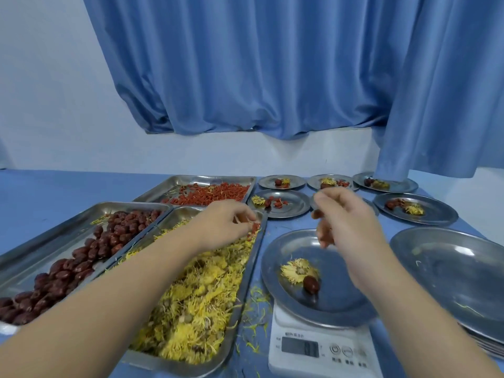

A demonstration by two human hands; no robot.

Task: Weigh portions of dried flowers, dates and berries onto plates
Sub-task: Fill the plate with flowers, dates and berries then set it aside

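Note:
A steel plate (341, 301) sits on a white kitchen scale (321, 347) and holds one yellow dried flower (298, 270) and one dark red date (311, 284). My left hand (226, 222) holds a pinch of red berries above the far end of the tray of yellow dried flowers (196, 304). My right hand (346, 214) hovers over the plate's far edge with fingers curled and a few red berries at its fingertips. Left of the flowers lies a tray of dates (68, 257). The berry tray (210, 196) is behind.
Several small steel plates (281, 204) with mixed portions stand at the back right. A stack of empty plates (458, 276) sits right of the scale. Loose yellow petals litter the blue table near the scale. A blue curtain hangs behind.

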